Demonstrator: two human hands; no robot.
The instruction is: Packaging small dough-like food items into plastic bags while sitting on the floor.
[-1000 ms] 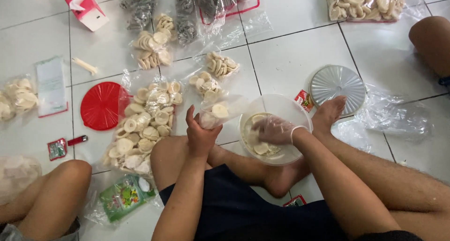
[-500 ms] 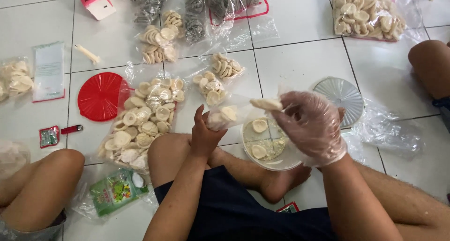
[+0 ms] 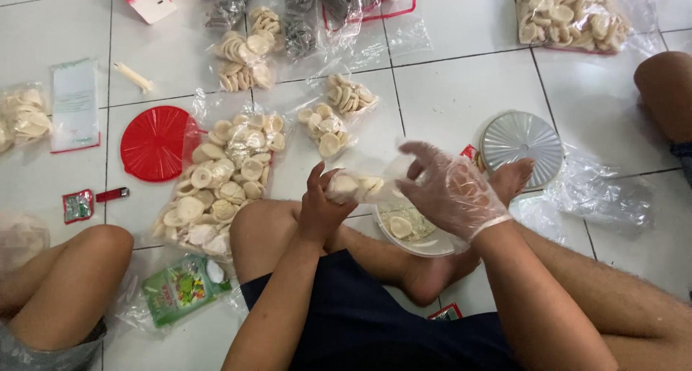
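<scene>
I sit cross-legged on a white tiled floor. My left hand point(image 3: 317, 205) grips a small clear plastic bag point(image 3: 353, 187) partly filled with pale round crackers. My right hand point(image 3: 450, 191), in a thin clear plastic glove, is at the bag's mouth with its fingers spread. Just below both hands a clear plastic bowl point(image 3: 411, 230) holds a few more crackers, resting by my feet.
A large open bag of crackers point(image 3: 220, 183) lies left of my knee, with a red lid point(image 3: 155, 142) beside it. Small filled bags point(image 3: 328, 126) and a silver round lid point(image 3: 522, 140) lie ahead. Another person's knee point(image 3: 72, 270) is at the left; another's knee point(image 3: 667, 90) at the right.
My gloved right hand rose out of the bowl with crackers and came to the mouth of the bag in my left hand. The left hand lifted the bag slightly.
</scene>
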